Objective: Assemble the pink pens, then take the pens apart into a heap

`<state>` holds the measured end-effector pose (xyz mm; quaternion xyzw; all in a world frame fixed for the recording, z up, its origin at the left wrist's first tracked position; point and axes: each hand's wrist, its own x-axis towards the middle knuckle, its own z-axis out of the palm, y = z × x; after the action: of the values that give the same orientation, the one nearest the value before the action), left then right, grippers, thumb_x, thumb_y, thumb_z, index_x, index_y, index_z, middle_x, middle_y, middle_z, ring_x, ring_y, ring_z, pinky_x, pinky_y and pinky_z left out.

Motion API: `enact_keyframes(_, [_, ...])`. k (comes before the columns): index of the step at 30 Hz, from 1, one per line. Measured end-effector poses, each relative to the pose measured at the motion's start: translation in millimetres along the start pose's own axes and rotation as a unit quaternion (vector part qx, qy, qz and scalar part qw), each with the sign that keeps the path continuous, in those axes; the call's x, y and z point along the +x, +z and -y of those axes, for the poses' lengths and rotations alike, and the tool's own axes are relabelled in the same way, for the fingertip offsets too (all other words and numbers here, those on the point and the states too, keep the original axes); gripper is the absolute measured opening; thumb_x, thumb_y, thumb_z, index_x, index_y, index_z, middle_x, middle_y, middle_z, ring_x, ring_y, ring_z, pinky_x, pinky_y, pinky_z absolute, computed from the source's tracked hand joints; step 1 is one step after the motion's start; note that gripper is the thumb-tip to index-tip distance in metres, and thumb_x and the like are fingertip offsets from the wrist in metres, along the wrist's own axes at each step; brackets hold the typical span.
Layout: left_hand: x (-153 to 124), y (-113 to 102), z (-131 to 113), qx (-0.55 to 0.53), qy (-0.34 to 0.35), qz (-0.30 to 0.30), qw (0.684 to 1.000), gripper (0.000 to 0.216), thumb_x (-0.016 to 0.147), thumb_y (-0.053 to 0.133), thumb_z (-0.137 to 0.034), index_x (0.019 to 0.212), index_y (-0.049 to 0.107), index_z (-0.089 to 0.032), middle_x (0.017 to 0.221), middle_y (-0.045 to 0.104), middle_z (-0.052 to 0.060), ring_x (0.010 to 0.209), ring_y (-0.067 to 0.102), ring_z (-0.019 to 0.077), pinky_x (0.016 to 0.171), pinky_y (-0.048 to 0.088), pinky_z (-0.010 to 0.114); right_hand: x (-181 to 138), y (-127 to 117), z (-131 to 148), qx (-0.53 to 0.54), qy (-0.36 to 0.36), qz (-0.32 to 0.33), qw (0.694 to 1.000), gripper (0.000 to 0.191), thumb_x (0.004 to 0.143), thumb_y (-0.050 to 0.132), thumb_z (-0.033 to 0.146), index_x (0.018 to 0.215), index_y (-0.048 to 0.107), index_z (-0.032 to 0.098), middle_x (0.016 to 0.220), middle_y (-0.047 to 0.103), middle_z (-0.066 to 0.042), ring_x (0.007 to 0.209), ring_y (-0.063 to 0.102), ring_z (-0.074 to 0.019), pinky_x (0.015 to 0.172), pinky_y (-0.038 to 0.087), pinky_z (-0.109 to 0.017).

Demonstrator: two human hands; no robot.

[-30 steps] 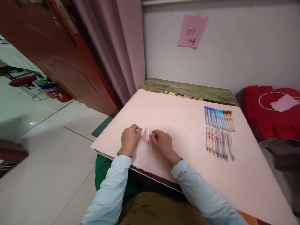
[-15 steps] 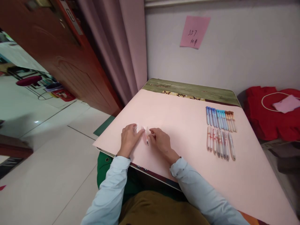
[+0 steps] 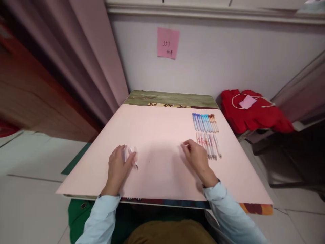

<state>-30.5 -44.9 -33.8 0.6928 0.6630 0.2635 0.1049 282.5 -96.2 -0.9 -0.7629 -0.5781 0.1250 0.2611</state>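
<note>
My left hand [image 3: 117,169] rests on the left part of the pink sheet, its thumb and fingers closed around a slim clear-and-white pen [image 3: 136,165] with a dark tip. Other pale, see-through pieces show by its fingers, too small to name. Well apart from it, my right hand [image 3: 199,161] hovers low over the sheet, thumb and index finger pinched together; what they hold, if anything, is hidden. Just beyond that hand lies a row of whitish pens with red marks [image 3: 215,145], partly covered by it. Behind them is a neat row of blue, light-blue and brown-topped pens [image 3: 205,123].
The pink sheet [image 3: 154,128] covers most of the table, whose green patterned edge [image 3: 167,98] shows at the back. A red cloth [image 3: 238,118] with a white cord sits beyond the right edge. A pink note [image 3: 168,43] hangs on the wall; a curtain [image 3: 101,51] stands left.
My right hand has moved away from the left one, rightward to the pen rows. The left hand keeps its hold on the pen. The view has turned to the right.
</note>
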Motion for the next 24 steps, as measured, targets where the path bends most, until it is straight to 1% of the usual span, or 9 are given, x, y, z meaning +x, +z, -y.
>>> enact_keyframes(1, [-4, 2, -2, 0.01, 0.006, 0.007, 1.0, 0.075, 0.084, 0.053, -0.059, 0.14, 0.046, -0.01, 0.145, 0.049, 0.022, 0.14, 0.039, 0.0355, 0.114, 0.031, 0.05, 0, -11, -15, -0.048, 0.04, -0.016, 0.998, 0.021, 0.093, 0.056, 0.038, 0.097, 0.069, 0.022, 0.084, 0.073, -0.006, 0.077, 0.067, -0.0221, 0.067, 0.041, -0.03])
enact_keyframes(3, [-13, 5, -7, 0.045, 0.014, 0.035, 0.998, 0.09, 0.078, 0.059, -0.063, 0.148, 0.036, -0.011, 0.154, 0.038, 0.024, 0.148, 0.026, 0.0375, 0.116, 0.024, 0.055, 1, -26, -40, -0.129, 0.103, -0.023, 0.986, 0.023, 0.092, 0.056, 0.04, 0.092, 0.068, 0.021, 0.082, 0.073, -0.008, 0.077, 0.067, -0.0239, 0.064, 0.039, -0.03])
enact_keyframes(5, [-19, 8, -11, 0.083, 0.016, 0.059, 0.995, 0.096, 0.075, 0.062, -0.065, 0.151, 0.033, -0.013, 0.158, 0.03, 0.026, 0.149, 0.02, 0.0393, 0.115, 0.021, 0.059, 3, -32, -54, -0.18, 0.125, -0.002, 0.976, 0.024, 0.09, 0.058, 0.043, 0.09, 0.068, 0.02, 0.081, 0.073, -0.009, 0.078, 0.068, -0.0258, 0.063, 0.039, -0.031])
enact_keyframes(8, [-22, 11, -14, 0.122, 0.02, 0.069, 0.99, 0.094, 0.076, 0.061, -0.067, 0.15, 0.037, -0.015, 0.16, 0.022, 0.028, 0.149, 0.019, 0.0424, 0.113, 0.02, 0.062, 7, -31, -56, -0.211, 0.12, 0.036, 0.969, 0.029, 0.089, 0.058, 0.047, 0.089, 0.069, 0.02, 0.083, 0.073, -0.011, 0.082, 0.069, -0.0281, 0.064, 0.041, -0.032])
enact_keyframes(10, [-21, 13, -14, 0.132, 0.032, 0.073, 0.988, 0.088, 0.08, 0.059, -0.066, 0.148, 0.039, -0.014, 0.159, 0.022, 0.029, 0.148, 0.02, 0.0429, 0.112, 0.021, 0.062, 11, -29, -51, -0.223, 0.119, 0.053, 0.966, 0.033, 0.089, 0.058, 0.05, 0.092, 0.069, 0.019, 0.086, 0.073, -0.012, 0.085, 0.07, -0.0291, 0.067, 0.043, -0.034])
enact_keyframes(14, [-13, 20, -13, 0.131, 0.067, 0.062, 0.987, 0.072, 0.088, 0.055, -0.057, 0.144, 0.043, -0.012, 0.156, 0.028, 0.03, 0.146, 0.026, 0.0417, 0.11, 0.027, 0.059, 19, -25, -46, -0.242, 0.124, 0.064, 0.96, 0.037, 0.089, 0.058, 0.051, 0.101, 0.069, 0.018, 0.093, 0.074, -0.015, 0.091, 0.07, -0.0306, 0.07, 0.047, -0.034])
enact_keyframes(18, [-1, 27, -13, 0.124, 0.079, 0.071, 0.987, 0.067, 0.093, 0.051, -0.052, 0.144, 0.043, -0.009, 0.156, 0.029, 0.031, 0.146, 0.028, 0.0401, 0.111, 0.028, 0.056, 27, -18, -47, -0.255, 0.109, 0.09, 0.957, 0.036, 0.088, 0.058, 0.047, 0.099, 0.072, 0.016, 0.095, 0.074, -0.017, 0.095, 0.069, -0.0336, 0.072, 0.049, -0.037])
enact_keyframes(21, [2, 23, -14, 0.115, 0.075, 0.077, 0.988, 0.071, 0.091, 0.054, -0.053, 0.145, 0.04, -0.009, 0.156, 0.029, 0.03, 0.147, 0.026, 0.0394, 0.112, 0.027, 0.055, 31, -18, -45, -0.26, 0.107, 0.102, 0.954, 0.036, 0.088, 0.055, 0.041, 0.097, 0.074, 0.012, 0.097, 0.073, -0.02, 0.097, 0.069, -0.0359, 0.072, 0.049, -0.038])
enact_keyframes(24, [-4, 10, -12, 0.099, 0.036, 0.046, 0.993, 0.073, 0.09, 0.056, -0.055, 0.146, 0.039, -0.012, 0.156, 0.03, 0.028, 0.148, 0.025, 0.0391, 0.113, 0.024, 0.058, 32, -25, -42, -0.252, 0.127, 0.105, 0.954, 0.035, 0.087, 0.052, 0.038, 0.093, 0.074, 0.012, 0.098, 0.073, -0.022, 0.096, 0.069, -0.0359, 0.072, 0.049, -0.039])
